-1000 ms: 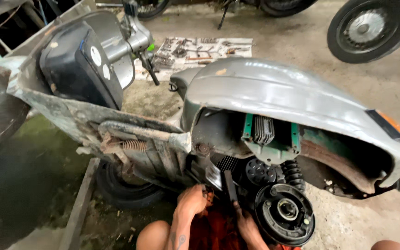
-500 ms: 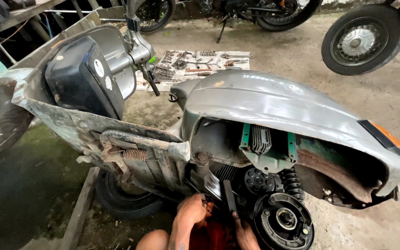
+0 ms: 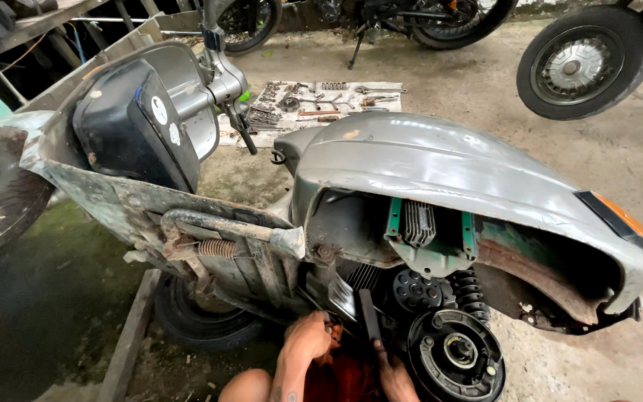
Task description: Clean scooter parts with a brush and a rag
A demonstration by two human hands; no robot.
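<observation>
The scooter engine (image 3: 418,286) sits low under the grey body panel (image 3: 440,167), beside the brake drum (image 3: 455,353). Your view has pulled closer since a second ago; your left hand (image 3: 310,335) presses closed against the underside, your right hand (image 3: 394,376) grips a dark bar (image 3: 368,316), both barely moved.

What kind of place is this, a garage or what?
Most likely a small motorbike repair shop. A stripped grey scooter lies tipped on the dirt floor, tools are spread on a sheet behind it, and a loose wheel and another motorbike stand nearby.
</observation>
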